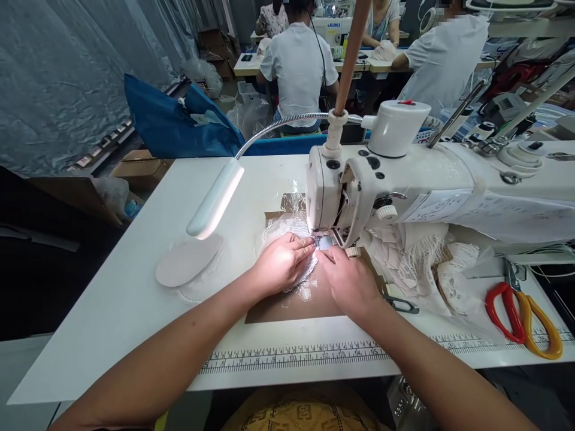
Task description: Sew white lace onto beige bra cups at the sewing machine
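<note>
- Two hands, left hand [281, 263] and right hand [353, 281], nearly meet below the sewing machine [321, 185].
- Left: fingers bunched on a white lace-edged piece [285, 226]; whether pinching or pressing, cannot tell.
- Right: fingers bent, gap small, beside the piece; its hold is unclear.
- Piece: beneath the left fingers, at the machine's needle end, over a brown sheet [274, 310].

Below the near edge of the white, flat-topped bench [121, 317], you wear a mustard-yellow cloth garment [305, 413], printed with darker lines and squarish, angular motifs; its cut is hidden. Your left hand [282, 263] and right hand [348, 281] are bare, as are your tapering forearms [193, 338].
</note>
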The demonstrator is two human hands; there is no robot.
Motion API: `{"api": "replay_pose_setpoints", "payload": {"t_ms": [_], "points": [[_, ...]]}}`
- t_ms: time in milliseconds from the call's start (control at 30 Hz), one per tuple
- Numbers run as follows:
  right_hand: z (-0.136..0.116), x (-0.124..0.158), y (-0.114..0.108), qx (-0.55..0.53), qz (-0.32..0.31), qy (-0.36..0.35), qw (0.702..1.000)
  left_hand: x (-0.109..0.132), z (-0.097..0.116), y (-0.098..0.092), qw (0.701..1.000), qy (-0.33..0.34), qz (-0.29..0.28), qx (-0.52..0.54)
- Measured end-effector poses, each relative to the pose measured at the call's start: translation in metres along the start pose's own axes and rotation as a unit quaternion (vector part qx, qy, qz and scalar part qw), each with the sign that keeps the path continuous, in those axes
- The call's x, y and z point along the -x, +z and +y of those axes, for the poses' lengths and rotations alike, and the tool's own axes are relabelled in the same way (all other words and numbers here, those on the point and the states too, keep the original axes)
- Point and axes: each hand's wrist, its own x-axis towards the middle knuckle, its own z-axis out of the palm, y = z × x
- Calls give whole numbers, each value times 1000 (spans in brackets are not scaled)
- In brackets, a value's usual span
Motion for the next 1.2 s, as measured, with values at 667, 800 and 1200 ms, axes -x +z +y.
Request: {"api": "replay_pose_setpoints", "payload": {"t_ms": [667,800,1200], "points": [[10,13,15,-58,99,-39,993,3,4,8,986,-153,-20,-55],[14,15,17,-114,124,-55,984,7,-2,-1,982,-184,-35,-20],[20,23,7,-237,122,-81,960,49,30,-38,983,-46,-16,179]]}}
